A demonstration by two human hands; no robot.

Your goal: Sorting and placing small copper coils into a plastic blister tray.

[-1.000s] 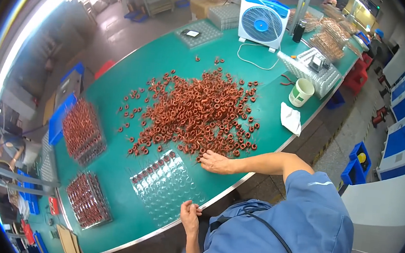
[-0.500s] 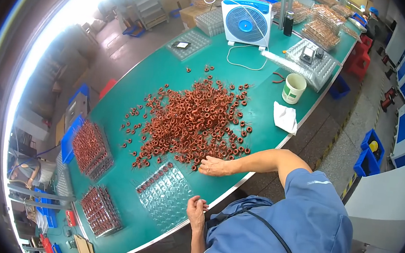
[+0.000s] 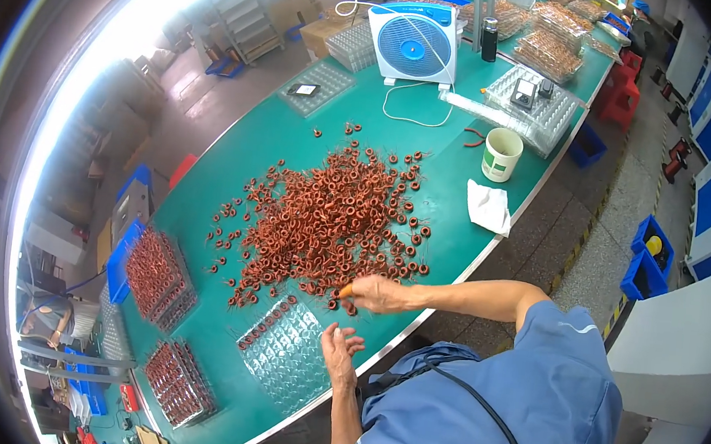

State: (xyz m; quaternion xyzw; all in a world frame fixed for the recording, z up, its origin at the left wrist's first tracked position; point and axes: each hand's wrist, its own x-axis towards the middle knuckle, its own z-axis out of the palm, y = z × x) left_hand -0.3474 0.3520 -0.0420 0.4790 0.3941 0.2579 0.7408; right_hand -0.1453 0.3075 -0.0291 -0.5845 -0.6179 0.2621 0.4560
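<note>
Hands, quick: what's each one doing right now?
Left hand: open, empty, fingers spread beside the clear blister tray.
Right hand: at the edge of the copper coil pile; grip cannot be told.

A loose heap of small copper-red wound ring coils point(image 3: 330, 220) is lying spread across the green table at frame centre, while a clear plastic compartment tray point(image 3: 286, 353), mostly unfilled, is sitting flat just below-left.
</note>
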